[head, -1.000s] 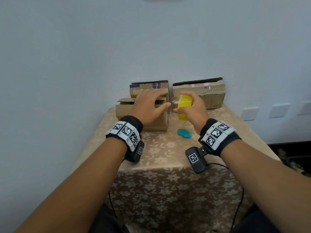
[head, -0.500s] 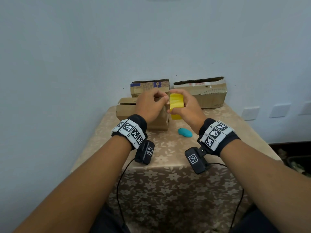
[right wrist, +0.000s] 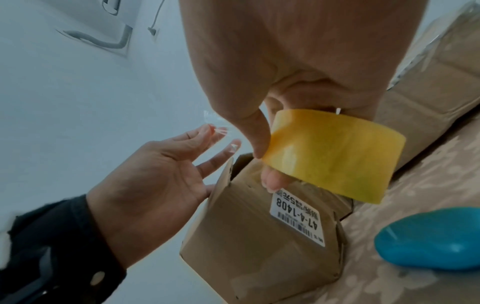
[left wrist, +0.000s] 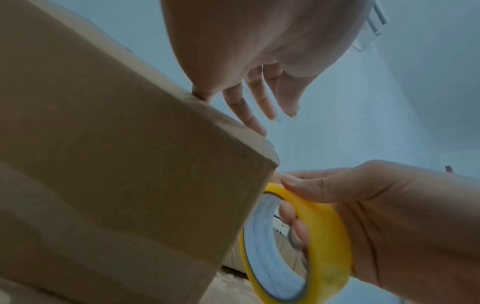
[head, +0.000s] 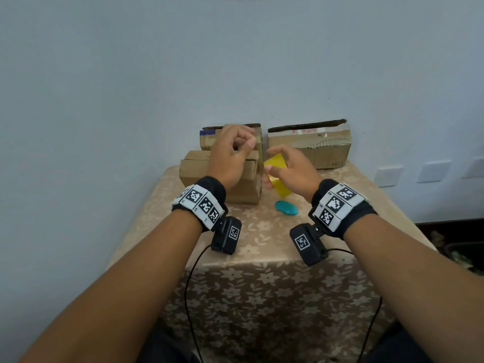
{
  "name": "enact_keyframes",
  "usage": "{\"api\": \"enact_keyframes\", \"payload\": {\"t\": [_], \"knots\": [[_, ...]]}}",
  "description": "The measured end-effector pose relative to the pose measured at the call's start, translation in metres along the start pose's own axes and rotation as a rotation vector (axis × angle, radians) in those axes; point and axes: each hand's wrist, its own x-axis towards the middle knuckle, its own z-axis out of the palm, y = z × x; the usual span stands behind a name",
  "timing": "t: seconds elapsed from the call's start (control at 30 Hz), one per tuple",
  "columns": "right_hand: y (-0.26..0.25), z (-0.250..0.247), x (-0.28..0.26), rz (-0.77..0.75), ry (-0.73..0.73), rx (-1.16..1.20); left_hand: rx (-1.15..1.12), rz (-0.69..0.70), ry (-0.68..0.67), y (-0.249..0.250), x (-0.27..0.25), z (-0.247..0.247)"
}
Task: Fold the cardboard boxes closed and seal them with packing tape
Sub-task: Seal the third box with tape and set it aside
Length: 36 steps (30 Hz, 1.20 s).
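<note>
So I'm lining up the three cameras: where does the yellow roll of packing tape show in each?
Head: yellow roll of packing tape at centre.
Left wrist: lower right.
Right wrist: right of centre.
Shared landmark: the brown cardboard box left of it.

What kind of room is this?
Probably a home or small office corner: a small table with a floral tablecloth against a plain wall, wall sockets, and used cardboard boxes.
</note>
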Motion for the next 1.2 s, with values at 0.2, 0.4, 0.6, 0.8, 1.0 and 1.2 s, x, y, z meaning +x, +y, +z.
{"api": "enact_keyframes", "payload": {"t": [0.2, 0.4, 0.6, 0.8, 1.0, 1.2], "knots": [[0.009, -0.005, 0.001, 0.011, -0.047, 0.014, -0.054, -0.078, 0.037, 0.003, 0.002, 0.002], [0.005, -0.013, -0.006, 0.027, -0.122, 0.177, 0.264, -0.030, -0.035, 0.004, 0.007, 0.007], [0.009, -0.030, -0.003, 0.075, -0.128, 0.098, 0.350, -0.139, -0.075, 0.011, 0.010, 0.019], [0.010, -0.041, -0.003, 0.113, -0.121, 0.071, 0.044, -0.209, -0.063, 0.014, 0.017, 0.028], [0.008, -0.042, -0.006, 0.061, -0.155, 0.044, -0.181, -0.241, -0.051, 0.018, 0.015, 0.022], [0.006, -0.040, -0.006, 0.061, -0.198, 0.031, -0.260, -0.269, -0.016, 0.015, 0.013, 0.019]]}}
